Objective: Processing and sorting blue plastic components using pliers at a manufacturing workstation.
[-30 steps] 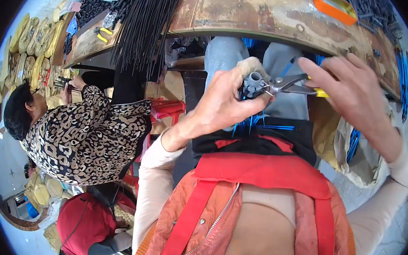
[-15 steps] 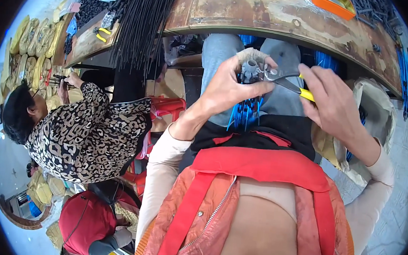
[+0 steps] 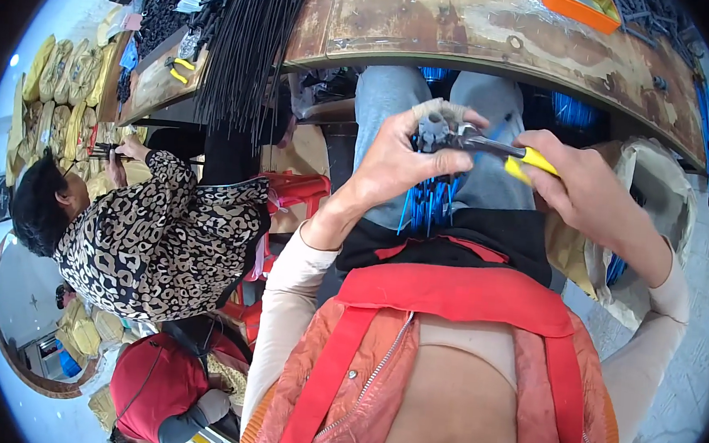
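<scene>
My left hand (image 3: 414, 155) is closed around a grey round hub (image 3: 433, 128) with a hole in its top. Blue and black thin rods (image 3: 429, 204) hang down from that hub over my lap. In my right hand (image 3: 581, 179) are pliers with yellow handles (image 3: 532, 165). The pliers' metal jaws (image 3: 471, 137) lie against the hub's right side, near my left fingertips. What exactly sits between the jaws is too small to tell.
A worn wooden table (image 3: 436, 28) spans the far side, with an orange box (image 3: 581, 8) on it. Long black rods (image 3: 251, 55) overhang its left part. A white sack (image 3: 652, 191) stands at my right. To the left, a co-worker in a patterned top (image 3: 161, 240) handles dark rods.
The pliers' handles have come closer together as my right hand tightened. The pliers turned slightly, and the hub shifted a little left in my left hand.
</scene>
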Demonstrator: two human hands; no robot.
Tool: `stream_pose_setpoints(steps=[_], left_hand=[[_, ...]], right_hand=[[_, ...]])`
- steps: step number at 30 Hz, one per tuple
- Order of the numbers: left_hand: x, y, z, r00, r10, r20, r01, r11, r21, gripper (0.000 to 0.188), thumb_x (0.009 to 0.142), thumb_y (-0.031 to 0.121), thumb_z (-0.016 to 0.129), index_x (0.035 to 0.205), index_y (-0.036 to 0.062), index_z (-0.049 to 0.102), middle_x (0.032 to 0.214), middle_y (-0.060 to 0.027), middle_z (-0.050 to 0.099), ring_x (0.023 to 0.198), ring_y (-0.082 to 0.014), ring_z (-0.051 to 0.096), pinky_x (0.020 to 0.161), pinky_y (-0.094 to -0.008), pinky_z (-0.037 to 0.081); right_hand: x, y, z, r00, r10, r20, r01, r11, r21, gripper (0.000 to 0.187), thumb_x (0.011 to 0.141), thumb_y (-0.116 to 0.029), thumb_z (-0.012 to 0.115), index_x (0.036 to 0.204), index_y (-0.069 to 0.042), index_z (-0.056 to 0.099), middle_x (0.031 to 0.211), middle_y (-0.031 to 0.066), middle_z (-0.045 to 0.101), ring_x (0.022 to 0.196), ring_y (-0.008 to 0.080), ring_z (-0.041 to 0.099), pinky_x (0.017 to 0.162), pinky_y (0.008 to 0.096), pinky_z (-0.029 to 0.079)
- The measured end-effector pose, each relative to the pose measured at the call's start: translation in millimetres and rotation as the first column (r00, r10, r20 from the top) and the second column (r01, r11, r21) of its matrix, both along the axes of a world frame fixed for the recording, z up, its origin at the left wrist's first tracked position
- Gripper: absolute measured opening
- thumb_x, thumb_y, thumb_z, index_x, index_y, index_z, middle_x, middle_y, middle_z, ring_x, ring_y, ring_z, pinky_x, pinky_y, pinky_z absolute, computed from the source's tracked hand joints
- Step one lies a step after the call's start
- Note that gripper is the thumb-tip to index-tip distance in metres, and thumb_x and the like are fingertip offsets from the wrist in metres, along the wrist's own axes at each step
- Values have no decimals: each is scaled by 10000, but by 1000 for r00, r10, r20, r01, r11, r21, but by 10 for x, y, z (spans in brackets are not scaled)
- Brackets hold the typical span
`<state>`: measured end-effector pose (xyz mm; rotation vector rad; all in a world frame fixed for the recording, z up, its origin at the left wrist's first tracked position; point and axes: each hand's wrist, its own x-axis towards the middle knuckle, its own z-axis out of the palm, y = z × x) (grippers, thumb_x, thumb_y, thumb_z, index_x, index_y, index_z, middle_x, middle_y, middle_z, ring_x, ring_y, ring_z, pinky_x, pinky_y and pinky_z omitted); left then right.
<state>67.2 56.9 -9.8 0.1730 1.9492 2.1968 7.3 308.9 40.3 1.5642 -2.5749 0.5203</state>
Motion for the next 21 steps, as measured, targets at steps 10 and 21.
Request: stream_pose_setpoints(steps=[10,21], left_hand=[[110,104,50,999,10,46,-10,1000,-1,420,775,94,794,1167,61,647,910,13,660,791,-43,571,706,-199,478],[101,-54,-48,959,-244,-146,243,970,-22,343,801,160,755,1041,-15,584,824,-58,619,698,-106,579,635,-245,481]], right_hand=[[183,38,114,998,-69,15,69,997,-30,380,804,-104,652,1142,-5,508,902,140,533,740,328,568,669,373,480],[304,-8,241,-262,-81,962,122,986,116,435,1030,-433,334,1135,-33,465,563,39,486,423,109,428,417,265,370]])
